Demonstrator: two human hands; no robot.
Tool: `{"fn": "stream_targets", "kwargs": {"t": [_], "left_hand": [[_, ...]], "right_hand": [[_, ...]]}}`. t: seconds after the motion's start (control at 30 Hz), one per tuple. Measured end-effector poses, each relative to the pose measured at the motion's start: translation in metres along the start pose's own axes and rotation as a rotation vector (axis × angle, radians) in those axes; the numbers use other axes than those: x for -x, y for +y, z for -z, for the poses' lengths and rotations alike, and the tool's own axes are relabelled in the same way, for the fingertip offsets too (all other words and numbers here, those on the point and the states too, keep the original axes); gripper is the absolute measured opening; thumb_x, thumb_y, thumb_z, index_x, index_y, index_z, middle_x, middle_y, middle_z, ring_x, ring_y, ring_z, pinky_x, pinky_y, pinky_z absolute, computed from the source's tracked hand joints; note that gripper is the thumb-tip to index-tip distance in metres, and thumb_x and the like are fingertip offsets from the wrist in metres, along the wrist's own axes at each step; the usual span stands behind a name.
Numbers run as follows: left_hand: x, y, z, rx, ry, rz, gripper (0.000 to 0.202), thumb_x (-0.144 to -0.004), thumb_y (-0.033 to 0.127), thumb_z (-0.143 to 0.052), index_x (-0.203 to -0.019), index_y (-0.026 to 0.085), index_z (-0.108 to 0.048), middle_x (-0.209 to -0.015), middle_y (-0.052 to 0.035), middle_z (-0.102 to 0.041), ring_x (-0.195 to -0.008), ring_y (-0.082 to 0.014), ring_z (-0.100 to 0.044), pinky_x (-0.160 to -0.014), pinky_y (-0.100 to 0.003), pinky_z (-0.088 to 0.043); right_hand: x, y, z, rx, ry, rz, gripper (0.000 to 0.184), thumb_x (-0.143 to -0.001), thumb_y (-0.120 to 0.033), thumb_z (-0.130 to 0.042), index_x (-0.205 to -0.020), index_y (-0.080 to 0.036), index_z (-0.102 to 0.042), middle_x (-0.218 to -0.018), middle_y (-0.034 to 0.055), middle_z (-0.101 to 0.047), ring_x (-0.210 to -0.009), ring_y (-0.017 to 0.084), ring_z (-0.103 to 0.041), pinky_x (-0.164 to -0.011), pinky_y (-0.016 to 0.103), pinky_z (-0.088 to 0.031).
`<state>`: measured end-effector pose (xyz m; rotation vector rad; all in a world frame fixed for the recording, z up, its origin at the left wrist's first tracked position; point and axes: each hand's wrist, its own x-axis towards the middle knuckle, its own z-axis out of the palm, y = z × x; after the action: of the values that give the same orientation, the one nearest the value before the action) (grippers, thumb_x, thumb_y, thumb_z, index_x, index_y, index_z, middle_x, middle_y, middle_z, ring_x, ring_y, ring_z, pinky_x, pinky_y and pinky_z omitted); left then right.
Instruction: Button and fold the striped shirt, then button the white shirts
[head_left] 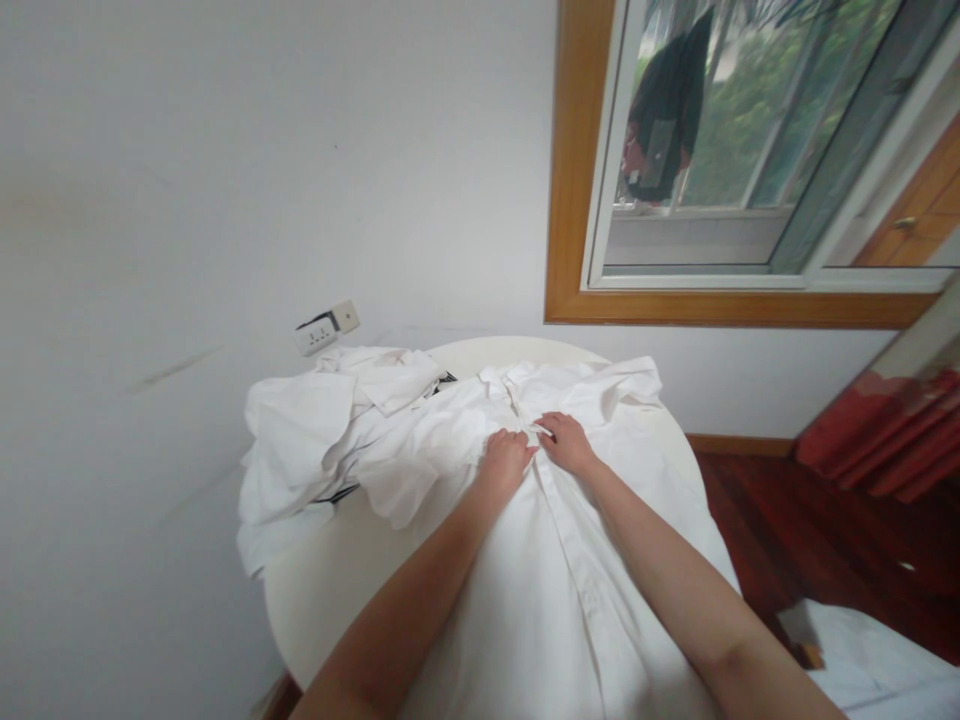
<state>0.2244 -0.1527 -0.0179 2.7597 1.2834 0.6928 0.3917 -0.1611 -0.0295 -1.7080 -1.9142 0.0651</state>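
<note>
The white garment [517,560] lies spread out over the worktop [322,570]; near the far edge, left hand [507,455] and right hand [568,442], fingers nearly closed, pinch its placket, fastening unclear.

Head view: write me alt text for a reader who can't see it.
A person's left hand and right hand touch the front strip of a white garment spread over a rounded white table. More white cloth lies heaped at the table's left, near a wall socket; a wood-framed window is at upper right.
</note>
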Motion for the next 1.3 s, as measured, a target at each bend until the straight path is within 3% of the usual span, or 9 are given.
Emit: {"fn": "stream_targets", "kwargs": {"t": [0.2,0.4,0.77,1.3], "left_hand": [[0.004,-0.011,0.003,0.137,-0.031,-0.123,0.017,-0.090,0.024,-0.043,-0.092,0.018,-0.058,-0.089,-0.0070,-0.062,-0.090,-0.0205,-0.055,-0.084,-0.035,-0.042],[0.004,-0.020,0.001,0.233,-0.054,-0.156,0.016,-0.089,0.023,-0.044,-0.097,0.019,-0.058,-0.096,-0.0054,-0.063,-0.096,-0.0188,-0.055,-0.089,-0.034,-0.042],[0.000,-0.011,-0.007,0.183,0.043,-0.032,0.012,-0.086,0.027,-0.052,-0.083,0.019,-0.061,-0.083,-0.0038,-0.066,-0.083,-0.0184,-0.058,-0.081,-0.031,-0.043],[0.001,0.005,0.010,-0.113,-0.041,-0.142,0.021,-0.089,0.014,-0.039,-0.087,0.017,-0.060,-0.089,-0.0083,-0.060,-0.091,-0.0219,-0.051,-0.083,-0.036,-0.040]], "right_hand": [[-0.003,0.005,0.001,-0.023,0.020,-0.020,0.028,-0.083,-0.022,-0.053,-0.108,-0.021,-0.066,-0.116,0.0062,-0.063,-0.109,0.018,-0.055,-0.097,0.032,-0.037],[-0.004,0.007,-0.001,-0.028,0.031,-0.028,0.029,-0.082,-0.021,-0.054,-0.107,-0.022,-0.066,-0.115,0.0052,-0.064,-0.109,0.019,-0.055,-0.097,0.032,-0.037],[-0.003,0.006,-0.003,-0.019,0.036,-0.026,0.029,-0.082,-0.021,-0.053,-0.108,-0.022,-0.065,-0.117,0.0051,-0.062,-0.108,0.019,-0.054,-0.097,0.032,-0.036],[-0.002,0.009,-0.005,-0.037,0.055,0.002,0.028,-0.082,-0.021,-0.053,-0.108,-0.020,-0.066,-0.115,0.0066,-0.063,-0.107,0.019,-0.055,-0.097,0.032,-0.036]]}}
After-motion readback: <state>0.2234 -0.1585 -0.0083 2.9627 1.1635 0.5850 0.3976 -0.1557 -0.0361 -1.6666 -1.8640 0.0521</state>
